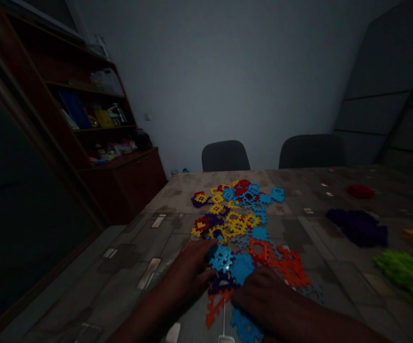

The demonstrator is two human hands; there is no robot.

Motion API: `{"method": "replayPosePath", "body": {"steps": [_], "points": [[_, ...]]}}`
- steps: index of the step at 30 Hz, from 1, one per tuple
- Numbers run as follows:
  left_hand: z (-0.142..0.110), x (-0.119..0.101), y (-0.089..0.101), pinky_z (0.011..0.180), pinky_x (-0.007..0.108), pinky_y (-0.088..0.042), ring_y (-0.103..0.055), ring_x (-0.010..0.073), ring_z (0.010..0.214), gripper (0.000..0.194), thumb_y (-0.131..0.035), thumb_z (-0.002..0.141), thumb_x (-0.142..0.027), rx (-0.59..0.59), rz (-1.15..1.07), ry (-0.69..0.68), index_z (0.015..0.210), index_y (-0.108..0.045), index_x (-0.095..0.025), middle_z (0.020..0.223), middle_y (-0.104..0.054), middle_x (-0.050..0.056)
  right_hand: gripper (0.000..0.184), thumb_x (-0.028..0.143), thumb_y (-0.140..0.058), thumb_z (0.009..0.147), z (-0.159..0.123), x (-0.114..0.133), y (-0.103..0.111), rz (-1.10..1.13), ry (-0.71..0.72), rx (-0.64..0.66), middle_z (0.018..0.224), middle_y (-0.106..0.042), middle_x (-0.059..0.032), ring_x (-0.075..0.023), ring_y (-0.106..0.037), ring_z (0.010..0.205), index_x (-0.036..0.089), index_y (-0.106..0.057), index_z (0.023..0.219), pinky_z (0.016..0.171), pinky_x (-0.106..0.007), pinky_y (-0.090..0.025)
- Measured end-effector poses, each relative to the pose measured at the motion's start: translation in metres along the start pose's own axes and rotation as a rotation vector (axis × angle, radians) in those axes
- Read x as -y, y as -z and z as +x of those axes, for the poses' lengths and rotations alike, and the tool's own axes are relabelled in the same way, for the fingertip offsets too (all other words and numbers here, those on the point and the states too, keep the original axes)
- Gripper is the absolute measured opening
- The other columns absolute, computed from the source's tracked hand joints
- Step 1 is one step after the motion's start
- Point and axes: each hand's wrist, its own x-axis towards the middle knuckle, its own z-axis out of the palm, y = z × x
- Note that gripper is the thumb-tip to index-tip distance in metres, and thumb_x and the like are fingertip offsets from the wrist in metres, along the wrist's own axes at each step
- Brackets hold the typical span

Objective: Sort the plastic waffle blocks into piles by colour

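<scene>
On the patterned table [131,247], a spread of coloured interlocking tiles [238,214] is laid out. A blue tile [221,258] is touched by the left hand [192,271], while the right hand [260,290] is laid flat on nearby pieces; nothing is seen gripped.

1. Blue puzzle pieces [232,263]: flat plastic tiles with notched, toothed edges, lying flat on the table between the two hands; the left fingertips touch the nearer one.
2. Dark purple piece [221,284]: same notched form, flat, just below the blue ones, between both hands.
3. Orange pieces [280,261]: openwork tiles with cut-out centres, flat, just beyond the right hand; another orange one lies nearer the viewer, partly under the wrists.
4. Mixed spread [235,209]: yellow, red, blue and purple tiles, overlapping loosely, farther up the table.
</scene>
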Motion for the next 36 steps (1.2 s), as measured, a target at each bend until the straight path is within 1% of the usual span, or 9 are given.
{"method": "replayPosePath", "body": {"steps": [4,13,17,19,21,23,27,33,36], "points": [[0.000,-0.003,-0.002,0.121,0.059,-0.045,-0.059,0.0367,0.142,0.065,-0.069,0.089,-0.016,0.030,0.009,-0.015,0.154,-0.059,-0.020,0.153,-0.065,0.018,0.046,0.024,-0.072,0.093,-0.002,0.016,0.037,0.075,-0.033,0.061,0.121,-0.074,-0.0095,-0.0292,-0.062,0.117,0.021,-0.064,0.138,0.111,-0.047,-0.040],[0.001,0.001,-0.007,0.123,0.058,-0.044,-0.058,0.0339,0.143,0.053,-0.061,0.100,-0.019,0.027,0.038,-0.133,0.153,-0.057,-0.019,0.153,-0.065,0.017,0.076,0.015,-0.075,0.081,0.008,0.015,0.048,0.185,-0.042,0.170,0.144,-0.069,-0.0162,-0.0368,-0.055,0.140,0.018,-0.059,0.154,0.124,-0.059,-0.032],[0.000,0.004,-0.009,0.125,0.055,-0.043,-0.057,0.0304,0.145,0.052,-0.058,0.102,-0.018,0.022,0.055,-0.200,0.153,-0.055,-0.022,0.153,-0.065,0.014,0.092,0.014,-0.075,0.079,-0.006,0.012,0.057,0.216,-0.152,0.178,0.165,-0.051,-0.0185,-0.0418,-0.039,0.157,0.019,-0.046,0.166,0.129,-0.068,-0.024],[-0.001,0.006,-0.011,0.126,0.056,-0.042,-0.055,0.0301,0.147,0.054,-0.056,0.102,-0.016,0.019,0.061,-0.214,0.155,-0.052,-0.024,0.156,-0.063,0.013,0.096,0.020,-0.076,0.084,-0.028,0.005,0.054,0.202,-0.281,0.171,0.176,-0.035,-0.0160,-0.0457,-0.022,0.163,0.025,-0.037,0.171,0.128,-0.073,-0.020],[-0.002,0.006,-0.012,0.127,0.058,-0.040,-0.053,0.0295,0.149,0.057,-0.053,0.103,-0.014,0.020,0.084,-0.222,0.158,-0.049,-0.027,0.158,-0.060,0.012,0.097,0.027,-0.076,0.090,-0.057,-0.004,0.048,0.183,-0.380,0.112,0.180,-0.024,-0.0105,-0.0470,-0.015,0.164,0.034,-0.028,0.173,0.126,-0.075,-0.025],[-0.003,0.005,-0.012,0.127,0.059,-0.040,-0.052,0.0288,0.150,0.060,-0.050,0.102,-0.011,0.031,0.126,-0.236,0.159,-0.046,-0.028,0.160,-0.058,0.012,0.097,0.029,-0.076,0.092,-0.084,-0.012,0.041,0.125,-0.401,0.001,0.180,-0.027,-0.0064,-0.0461,-0.020,0.164,0.041,-0.024,0.173,0.126,-0.072,-0.030],[-0.004,0.004,-0.012,0.127,0.062,-0.038,-0.049,0.0287,0.153,0.065,-0.046,0.100,-0.007,0.054,0.180,-0.269,0.161,-0.041,-0.028,0.163,-0.055,0.012,0.104,0.026,-0.077,0.087,-0.111,-0.011,0.037,0.020,-0.378,-0.156,0.169,-0.049,-0.0078,-0.0439,-0.041,0.155,0.038,-0.023,0.175,0.129,-0.068,-0.028],[-0.003,0.010,-0.007,0.127,0.067,-0.033,-0.051,0.0335,0.152,0.064,-0.050,0.099,-0.010,0.058,0.198,-0.227,0.160,-0.045,-0.029,0.162,-0.056,0.014,0.097,0.031,-0.079,0.088,-0.103,0.006,0.047,0.018,-0.305,-0.188,0.145,-0.070,-0.0073,-0.0383,-0.064,0.132,0.038,-0.031,0.172,0.123,-0.064,-0.039],[-0.003,0.013,-0.005,0.127,0.066,-0.034,-0.049,0.0357,0.152,0.062,-0.053,0.100,-0.014,0.069,0.200,-0.220,0.160,-0.045,-0.028,0.162,-0.056,0.016,0.093,0.031,-0.080,0.087,-0.099,0.009,0.043,0.025,-0.272,-0.188,0.134,-0.075,-0.0078,-0.0368,-0.069,0.121,0.036,-0.038,0.169,0.120,-0.063,-0.043]]}}
